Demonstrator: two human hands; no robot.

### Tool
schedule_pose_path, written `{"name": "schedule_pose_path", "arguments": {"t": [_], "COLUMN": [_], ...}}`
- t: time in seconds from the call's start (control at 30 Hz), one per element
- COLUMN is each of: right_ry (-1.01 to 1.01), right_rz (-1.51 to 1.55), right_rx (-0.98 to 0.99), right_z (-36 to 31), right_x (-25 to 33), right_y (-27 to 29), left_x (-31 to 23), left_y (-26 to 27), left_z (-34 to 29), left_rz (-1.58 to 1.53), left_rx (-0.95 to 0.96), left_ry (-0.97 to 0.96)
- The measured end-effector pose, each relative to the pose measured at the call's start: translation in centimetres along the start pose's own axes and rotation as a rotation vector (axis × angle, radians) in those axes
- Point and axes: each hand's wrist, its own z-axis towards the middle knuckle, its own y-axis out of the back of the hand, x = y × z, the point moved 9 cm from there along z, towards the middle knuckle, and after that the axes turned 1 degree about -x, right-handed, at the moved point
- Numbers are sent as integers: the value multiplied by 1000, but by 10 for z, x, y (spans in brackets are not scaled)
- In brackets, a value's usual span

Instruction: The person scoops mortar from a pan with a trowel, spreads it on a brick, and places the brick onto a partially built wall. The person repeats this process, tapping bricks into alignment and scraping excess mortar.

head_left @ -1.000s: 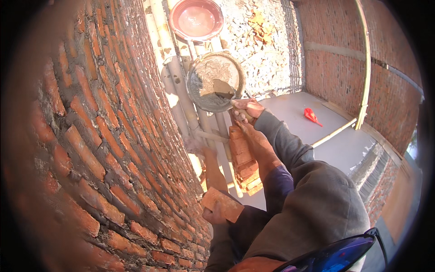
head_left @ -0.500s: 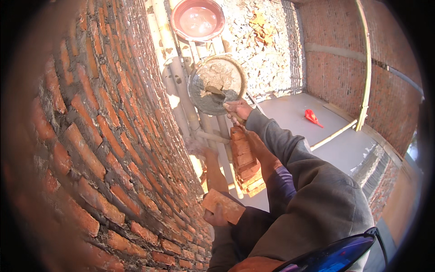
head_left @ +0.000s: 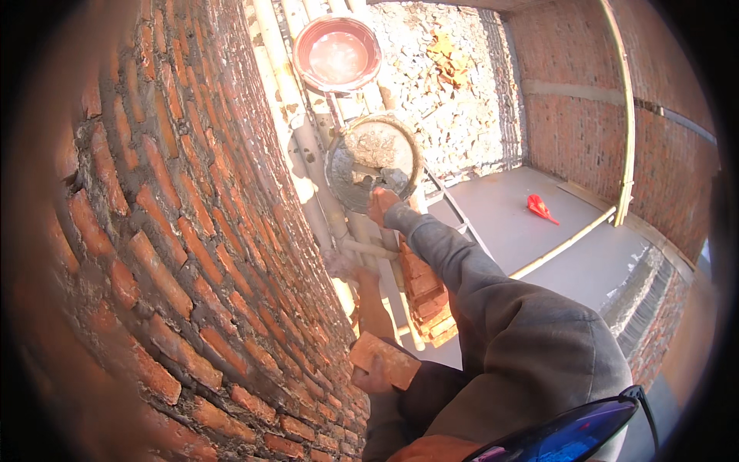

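Brick [head_left: 385,359] is gripped flat in left hand [head_left: 372,377], beside wall [head_left: 192,254]; right hand [head_left: 379,206], closure unclear, is reached into mortar pan [head_left: 339,185] ahead

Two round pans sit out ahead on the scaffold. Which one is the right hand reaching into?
The nearer grey pan, holding mortar; the right hand is at its lower rim. The reddish pan lies farther off, untouched.
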Motion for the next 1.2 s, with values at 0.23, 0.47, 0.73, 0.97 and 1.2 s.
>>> {"name": "schedule_pose_path", "arguments": {"t": [0.23, 0.47, 0.73, 0.97, 1.2], "right_ry": [-137, 223, 138, 197, 88], "right_rz": [604, -198, -270, -389, -509], "right_rx": [177, 277, 190, 234, 229], "right_z": [-124, 16, -112, -80, 70], "right_x": [-17, 35, 25, 70, 103], "right_y": [164, 91, 88, 223, 84], "left_x": [-14, -14, 2, 15, 9], "left_y": [-3, 5, 9, 15, 17], "left_z": [0, 7, 11, 6, 1], "left_rz": [85, 209, 138, -1, 77], "left_rx": [115, 118, 89, 104, 10], "left_ry": [34, -61, 93, 99, -2]}}
